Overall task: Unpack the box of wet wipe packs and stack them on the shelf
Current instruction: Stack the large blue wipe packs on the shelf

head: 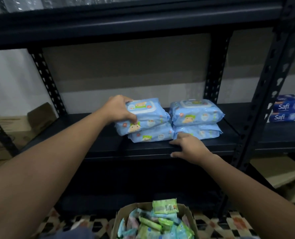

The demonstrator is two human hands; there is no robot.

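Right now the top blue wet wipe pack [144, 114] of the left-hand stack is the thing in play. It sits on a second blue pack [150, 135], but skewed: its long axis runs left to right like the others, while its near-left corner juts out past the pack below and its lid end tips up a little toward the back. The left hand [120, 109] has it by that left end, fingers curled over the top edge and thumb pressed against the front face, so the pack extends to the right from the grip, toward the neighbouring stack.

Just beside it, touching or nearly so, stands the right-hand stack [196, 118], two packs deep and lying squarer. The right hand [189, 149] is lower and nearer to me, resting on the front lip of the black metal shelf [91, 149] with fingers spread and fairly straight, fingertips up against the bottom pack of that right stack; it holds nothing. To my eye the left hand is the one placed to finish the job: a small twist and a push inward and rightward would bring the skewed pack flush over the one beneath, with the right hand bracing the neighbours.

Below, at the bottom of the view, the open cardboard box [119, 216] is still crammed with green and blue packs, so most of the unpacking looks undone. Off to the right, on the next bay, lie two Safi cartons [288, 109].
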